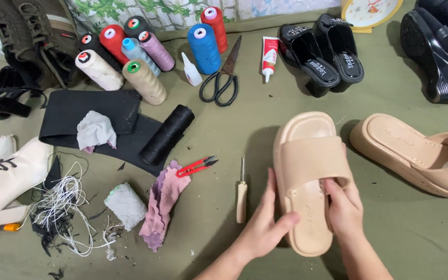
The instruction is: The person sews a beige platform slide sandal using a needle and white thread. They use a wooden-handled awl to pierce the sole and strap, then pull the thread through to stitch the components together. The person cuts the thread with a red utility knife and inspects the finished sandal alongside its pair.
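I see open green cloth in front of the hands along the near edge and to the right, below the second beige sandal (421,155). Things crowd the left: white cord tangle (66,207), pink rag (164,202), red snips (195,166) and a wooden-handled awl (241,194) just beside my left hand. The far edge is packed with thread cones (146,80), black scissors (223,78), a glue tube (269,57) and black heeled shoes (322,52).

The worktop (400,238) is draped in olive fabric, patterned cloth behind.

The beige platform sandal (307,176) lies in the near middle, toe away from me. My left hand (265,223) grips its left side at the heel, thumb across the footbed. My right hand (343,205) clasps the right side, fingers curled under the strap.
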